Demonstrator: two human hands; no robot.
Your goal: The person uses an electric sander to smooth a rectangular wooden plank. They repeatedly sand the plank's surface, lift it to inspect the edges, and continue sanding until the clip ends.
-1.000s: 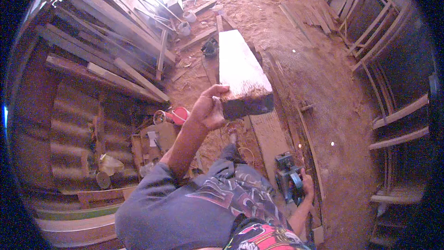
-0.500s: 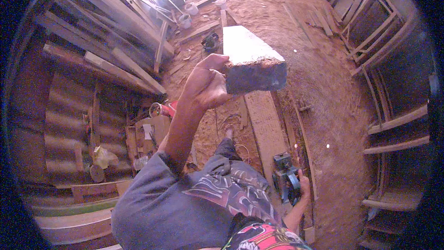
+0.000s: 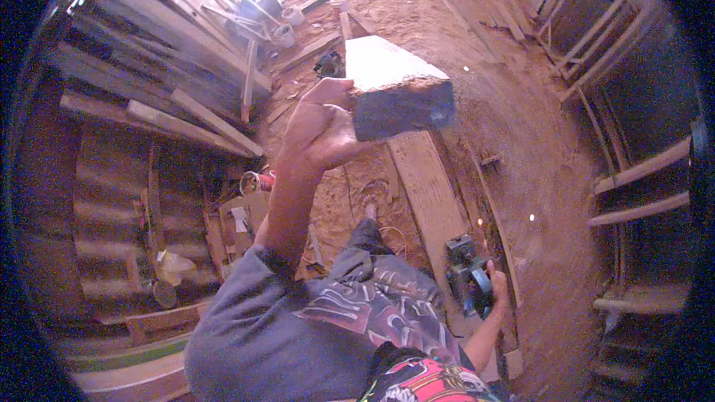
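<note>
My left hand (image 3: 322, 123) is raised at the centre, wrapped round the left side of a thick wooden block (image 3: 406, 108). Its top face is washed out bright, its near end is dark, and a rough, splintered edge runs between them. Low on the right, my right hand (image 3: 497, 284) grips a black and blue power tool (image 3: 469, 275), which looks like an electric planer. The tool is over a long wooden plank (image 3: 426, 182) that runs away from me beneath the raised block. Part of the tool's handle is hidden by my fingers.
Stacked timber (image 3: 171, 45) leans along the left wall. Wooden frames (image 3: 596, 30) stand at the right. Beyond the block a dark machine (image 3: 328, 65) lies on the brown, dusty ground, with buckets (image 3: 283, 35) farther off. A red container (image 3: 257, 182) is left of my forearm.
My left hand and the block have shifted slightly left and up in the picture. My right hand and the tool appear a little farther right and higher. The whole view has also shifted slightly.
</note>
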